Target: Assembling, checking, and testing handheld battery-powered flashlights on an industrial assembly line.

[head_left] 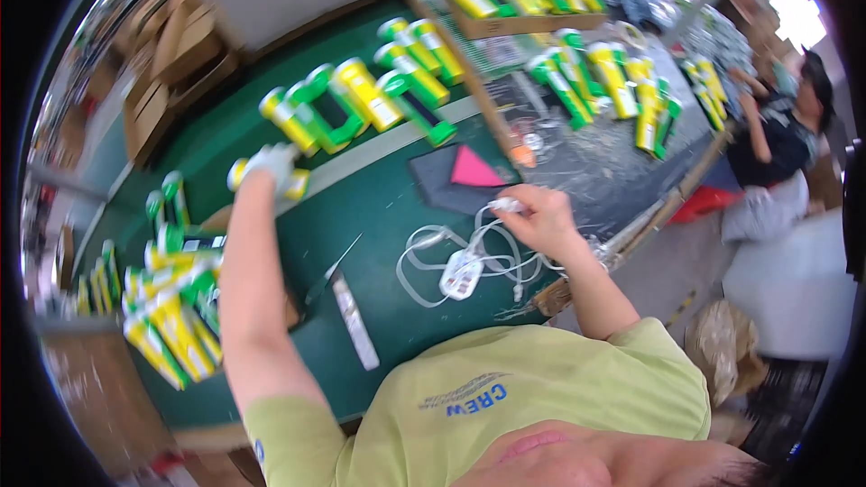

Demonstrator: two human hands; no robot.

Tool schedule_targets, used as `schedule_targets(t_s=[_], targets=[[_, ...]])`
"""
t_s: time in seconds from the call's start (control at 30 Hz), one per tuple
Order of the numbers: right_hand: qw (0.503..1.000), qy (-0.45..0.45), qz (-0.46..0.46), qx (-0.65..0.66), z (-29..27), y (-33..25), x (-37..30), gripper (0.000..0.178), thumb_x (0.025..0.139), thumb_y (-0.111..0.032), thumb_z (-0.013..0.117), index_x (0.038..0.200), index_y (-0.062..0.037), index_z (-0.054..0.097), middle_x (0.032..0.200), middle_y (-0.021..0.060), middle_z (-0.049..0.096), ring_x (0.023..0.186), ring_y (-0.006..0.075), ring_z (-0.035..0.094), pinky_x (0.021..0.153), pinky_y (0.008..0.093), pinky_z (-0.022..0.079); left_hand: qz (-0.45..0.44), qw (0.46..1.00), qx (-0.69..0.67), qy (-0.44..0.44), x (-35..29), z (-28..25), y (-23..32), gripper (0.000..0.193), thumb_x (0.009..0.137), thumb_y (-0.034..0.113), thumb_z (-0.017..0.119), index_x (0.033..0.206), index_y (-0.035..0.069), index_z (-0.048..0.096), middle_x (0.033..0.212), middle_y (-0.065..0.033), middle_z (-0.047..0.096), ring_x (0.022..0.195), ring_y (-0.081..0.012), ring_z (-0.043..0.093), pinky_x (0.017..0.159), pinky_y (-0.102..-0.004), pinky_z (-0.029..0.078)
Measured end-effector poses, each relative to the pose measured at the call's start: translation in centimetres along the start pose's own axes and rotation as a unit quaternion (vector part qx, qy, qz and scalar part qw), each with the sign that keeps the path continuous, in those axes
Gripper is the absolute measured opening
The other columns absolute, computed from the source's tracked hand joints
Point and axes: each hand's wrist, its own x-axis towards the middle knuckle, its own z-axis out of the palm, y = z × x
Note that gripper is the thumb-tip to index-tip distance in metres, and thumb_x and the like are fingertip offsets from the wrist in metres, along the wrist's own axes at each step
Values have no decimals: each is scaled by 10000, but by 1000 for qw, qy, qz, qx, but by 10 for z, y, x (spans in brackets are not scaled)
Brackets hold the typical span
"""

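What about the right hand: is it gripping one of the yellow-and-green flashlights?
No, the right hand is pinching a white cable connector above the green tabletop.

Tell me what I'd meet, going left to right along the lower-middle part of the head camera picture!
Pile of yellow-and-green tubes → left hand → flat whitish strip → white socket block → right hand → other person.

The green table carries yellow-and-green flashlights toward its far edge, a white power strip by its near right corner, a dark sheet between.
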Motion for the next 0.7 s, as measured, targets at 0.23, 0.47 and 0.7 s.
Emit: schedule_targets(t_s=[0.23,0.47,0.7], targets=[[997,-5,-22,71,-11,-19,11,158,769,-127,745,904,-62,694,769,67,672,593,190,624,545,263,489,-80,997,21,0,-69,-8,13,402,776,275,738,1128,152,587,1107,-135,652,1070,-340,611,907,-414,485],[968,5,58,245,-2,-20,12,142,830,-134,745,858,-8,686,694,0,614,649,28,536,557,231,438,217,628,-695,276,-153,-20,83,420,703,35,795,1032,63,536,1144,-110,593,1117,-228,562,992,-358,445],[806,-135,168,551,20,-72,25,309,1022,-261,472,1114,5,602,854,51,635,592,60,539,481,205,403,318,400,-839,187,-190,26,156,509,659,-67,808,1001,140,492,1171,-92,564,1281,-326,468,1059,-456,387]])
